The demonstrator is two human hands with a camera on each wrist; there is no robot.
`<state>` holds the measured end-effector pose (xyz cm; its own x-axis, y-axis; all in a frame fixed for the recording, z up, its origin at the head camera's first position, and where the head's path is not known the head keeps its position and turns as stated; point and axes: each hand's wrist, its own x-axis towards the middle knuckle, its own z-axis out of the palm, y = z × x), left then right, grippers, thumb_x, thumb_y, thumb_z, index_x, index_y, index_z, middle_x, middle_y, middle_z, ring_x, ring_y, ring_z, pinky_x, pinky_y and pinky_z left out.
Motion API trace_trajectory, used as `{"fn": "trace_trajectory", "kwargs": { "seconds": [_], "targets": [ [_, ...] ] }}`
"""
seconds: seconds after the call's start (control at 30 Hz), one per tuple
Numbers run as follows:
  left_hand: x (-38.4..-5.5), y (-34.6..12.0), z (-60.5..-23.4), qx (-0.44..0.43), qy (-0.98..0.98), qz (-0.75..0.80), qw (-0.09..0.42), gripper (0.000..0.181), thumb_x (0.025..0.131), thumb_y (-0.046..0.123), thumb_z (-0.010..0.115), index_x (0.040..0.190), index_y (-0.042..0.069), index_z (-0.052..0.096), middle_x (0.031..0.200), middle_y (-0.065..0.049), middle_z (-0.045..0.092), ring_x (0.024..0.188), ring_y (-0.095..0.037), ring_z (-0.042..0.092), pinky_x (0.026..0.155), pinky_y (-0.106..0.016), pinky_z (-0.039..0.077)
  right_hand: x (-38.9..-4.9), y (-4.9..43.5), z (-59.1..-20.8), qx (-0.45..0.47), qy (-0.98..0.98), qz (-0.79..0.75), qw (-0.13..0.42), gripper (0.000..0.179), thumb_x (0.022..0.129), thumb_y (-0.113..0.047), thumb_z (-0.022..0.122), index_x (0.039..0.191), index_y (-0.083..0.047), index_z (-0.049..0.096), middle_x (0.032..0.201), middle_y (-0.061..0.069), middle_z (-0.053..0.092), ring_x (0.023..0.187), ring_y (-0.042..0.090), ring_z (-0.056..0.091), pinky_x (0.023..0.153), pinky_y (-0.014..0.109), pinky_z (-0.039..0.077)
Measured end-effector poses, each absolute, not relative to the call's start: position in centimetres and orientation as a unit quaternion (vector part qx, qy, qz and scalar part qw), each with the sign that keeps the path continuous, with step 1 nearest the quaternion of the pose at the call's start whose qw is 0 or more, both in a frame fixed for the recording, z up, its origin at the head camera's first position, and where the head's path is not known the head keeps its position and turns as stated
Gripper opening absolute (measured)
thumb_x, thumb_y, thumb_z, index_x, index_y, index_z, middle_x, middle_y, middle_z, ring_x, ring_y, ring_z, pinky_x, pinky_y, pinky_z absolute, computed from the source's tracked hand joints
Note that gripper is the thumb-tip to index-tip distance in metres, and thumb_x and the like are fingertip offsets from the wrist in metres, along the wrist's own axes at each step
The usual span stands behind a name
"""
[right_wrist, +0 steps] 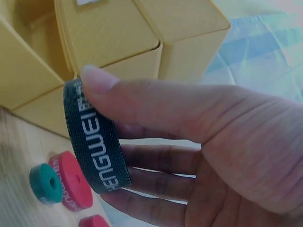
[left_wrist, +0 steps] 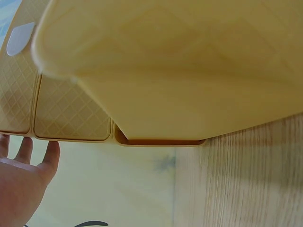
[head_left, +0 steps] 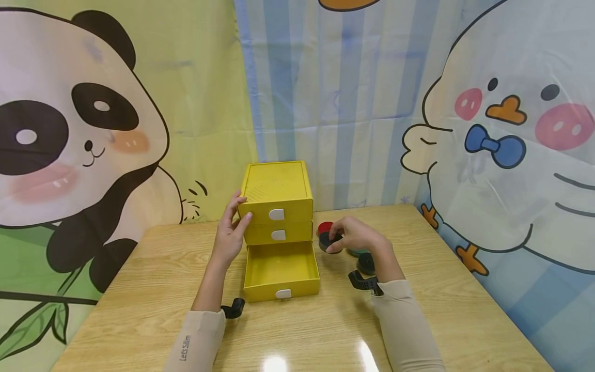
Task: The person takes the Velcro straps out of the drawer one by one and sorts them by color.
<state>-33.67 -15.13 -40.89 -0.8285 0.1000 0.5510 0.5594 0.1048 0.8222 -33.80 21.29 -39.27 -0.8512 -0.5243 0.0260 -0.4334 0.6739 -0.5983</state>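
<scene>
A yellow drawer box (head_left: 276, 181) with white tabs stands on the table, its bottom drawer (head_left: 281, 263) pulled out and its upper two closed. My left hand (head_left: 229, 235) rests against the box's upper left side, thumb near the front; its fingers (left_wrist: 51, 158) touch the edge in the left wrist view. To the right of the box, my right hand (head_left: 355, 235) pinches a black disc (right_wrist: 97, 137) between thumb and fingers; white letters run around its rim. A red disc (head_left: 325, 226) lies just behind it. Near the right wrist are a green disc (head_left: 357, 252) and another black disc (head_left: 365, 263).
The wooden table (head_left: 172, 274) extends around the box, with a printed cloth (head_left: 297, 93) hanging behind. In the right wrist view, a small green disc (right_wrist: 46, 183) leans beside a larger red one (right_wrist: 75, 184). Black wrist cameras (head_left: 234, 308) sit on both wrists.
</scene>
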Motion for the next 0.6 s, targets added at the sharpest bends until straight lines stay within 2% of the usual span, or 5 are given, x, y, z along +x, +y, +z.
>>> {"fn": "trace_trajectory", "kwargs": {
  "seconds": [0.2,0.37,0.6],
  "targets": [
    [-33.7,-15.2,-40.9,-0.23,-0.721,-0.628,0.183,0.042,0.109,0.019,0.056,0.15,0.016,0.048,0.174,0.002,0.021,0.161,-0.026,0.018,0.122,-0.07,0.022,-34.2,21.4,-39.8,-0.249,0.922,-0.288,0.074,0.025,0.083,-0.028,0.09,0.094,-0.012,0.074,0.091,-0.001,0.069,0.08,0.018,0.056,0.072,0.032,0.049],
    [-33.5,-15.2,-40.9,-0.229,-0.722,-0.627,0.183,0.042,0.109,0.019,0.056,0.15,0.016,0.048,0.173,0.008,0.022,0.161,-0.026,0.018,0.122,-0.07,0.022,-34.0,21.2,-40.1,-0.245,0.93,-0.261,0.088,0.023,0.079,-0.027,0.093,0.083,-0.015,0.074,0.083,-0.002,0.068,0.073,0.016,0.056,0.067,0.031,0.049],
    [-33.4,-15.2,-40.8,-0.224,-0.727,-0.624,0.179,0.041,0.109,0.021,0.056,0.149,0.017,0.048,0.172,0.013,0.022,0.161,-0.025,0.017,0.122,-0.07,0.022,-34.1,21.2,-40.5,-0.23,0.939,-0.23,0.107,0.028,0.075,-0.028,0.096,0.076,-0.016,0.07,0.074,-0.005,0.063,0.07,0.014,0.053,0.064,0.029,0.046]
  ]
}}
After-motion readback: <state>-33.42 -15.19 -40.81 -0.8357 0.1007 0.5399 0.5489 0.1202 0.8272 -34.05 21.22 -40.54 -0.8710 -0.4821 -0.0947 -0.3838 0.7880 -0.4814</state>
